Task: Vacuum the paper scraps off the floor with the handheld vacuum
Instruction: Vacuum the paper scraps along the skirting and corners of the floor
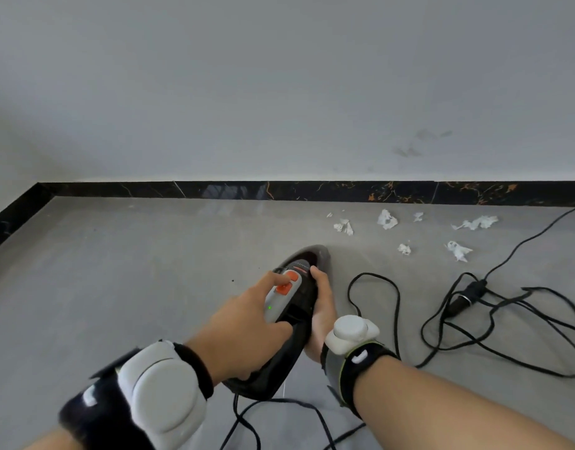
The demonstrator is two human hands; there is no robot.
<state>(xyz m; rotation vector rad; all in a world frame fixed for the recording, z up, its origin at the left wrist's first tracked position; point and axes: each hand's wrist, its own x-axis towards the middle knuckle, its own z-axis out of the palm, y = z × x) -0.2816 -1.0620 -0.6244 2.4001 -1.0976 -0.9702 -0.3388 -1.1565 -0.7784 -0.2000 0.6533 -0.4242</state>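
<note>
Together, we gripped the handheld vacuum (299, 306) with both hands, low over the grey floor (117, 287). Our left hand (243, 332) wrapped the handle from the left, knuckles up, fingers curled under the grey grip, while its index finger reached forward and rested on the front one of two orange buttons (287, 282). A small green light (269, 307) glowed on the grey handle just behind those buttons. Our right hand (321, 313) cupped the dark body from the right side, palm turned inward, fingers running forward along the casing and the thumb tip lying on top near the nozzle end. So both hands were closed on the vacuum, nearly touching one another across it.

Each wrist wore a black strap with a white tracker: the left tracker (162, 391) sat on the back of the wrist, the right tracker (351, 332) stood up just behind the hand.

The vacuum's nozzle (320, 253) pointed forward toward the wall (279, 92) and its dark marbled skirting (312, 190). The paper scraps (386, 219) lay scattered on the floor ahead and to the right of the nozzle, near the skirting, apart from the vacuum. A black cord (474, 319) lay in loose tangled loops on the floor to our right and trailed from behind the vacuum.
</note>
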